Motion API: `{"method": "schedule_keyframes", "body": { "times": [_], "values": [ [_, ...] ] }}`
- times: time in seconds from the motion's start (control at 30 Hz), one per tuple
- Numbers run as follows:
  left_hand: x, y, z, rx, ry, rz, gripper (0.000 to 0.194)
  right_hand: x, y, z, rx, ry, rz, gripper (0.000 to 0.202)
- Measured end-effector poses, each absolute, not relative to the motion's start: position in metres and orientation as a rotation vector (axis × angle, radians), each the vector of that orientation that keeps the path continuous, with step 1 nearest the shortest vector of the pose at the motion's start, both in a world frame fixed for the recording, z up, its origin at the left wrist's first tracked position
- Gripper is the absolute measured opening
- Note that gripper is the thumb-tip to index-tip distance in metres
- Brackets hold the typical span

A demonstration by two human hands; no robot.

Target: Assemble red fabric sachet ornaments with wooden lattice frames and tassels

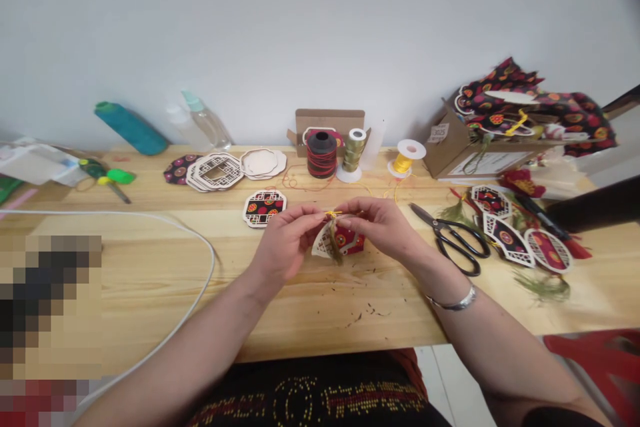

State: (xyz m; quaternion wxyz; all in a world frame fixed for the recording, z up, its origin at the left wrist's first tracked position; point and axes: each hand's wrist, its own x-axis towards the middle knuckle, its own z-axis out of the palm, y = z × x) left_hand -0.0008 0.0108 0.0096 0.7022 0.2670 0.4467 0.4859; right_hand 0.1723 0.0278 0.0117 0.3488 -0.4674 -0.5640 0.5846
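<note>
Your wooden surface (pixel 165 293) runs the width of the view, with the cardboard box (pixel 450 150) of patterned cloth at the back right. Near its middle, your left hand (pixel 290 237) is closed in a pinch, thumb against fingertips, on one side of the yellow cord, and your right hand (pixel 377 223) pinches the other side in the same way. The black-handled scissors (pixel 460 240) lie just beyond your right hand, within easy reach. Between your hands, low over the surface, is the lattice-and-cloth ornament (pixel 349 239), with the olive tassel (pixel 337 250) hanging across its front and the yellow cord (pixel 333 213) at its top. To work this cord well, you would do best to keep both pinches close to the join, draw the two sides evenly, and leave the tassel strands free of the loop. The ornament seems to lie with its long axis across you, left to right, the pale lattice end toward your left and the red cloth toward your right; your fingers hide part of its outline. The tassel's long axis runs down from the cord, its loose end pointing toward you.
</note>
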Motion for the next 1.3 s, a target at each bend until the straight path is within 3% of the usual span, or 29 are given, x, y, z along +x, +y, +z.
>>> {"method": "schedule_keyframes", "body": {
  "times": [0.37,0.6,0.97,1.3],
  "values": [
    [0.0,0.007,0.009,0.838,1.06,1.133,0.028,0.171,0.027,0.015,-1.231,-1.468,1.52,0.01],
    [-0.002,0.005,0.007,1.24,1.245,1.061,0.021,0.172,0.025,0.015,-1.236,-1.531,1.494,0.011],
    [0.0,0.009,0.006,0.672,0.972,0.964,0.025,0.172,0.025,0.018,-1.266,-1.308,1.558,0.029],
    [-0.001,0.015,0.003,0.522,0.995,1.196,0.032,0.171,0.025,0.021,-1.197,-1.285,1.649,0.026]
  ]
}}
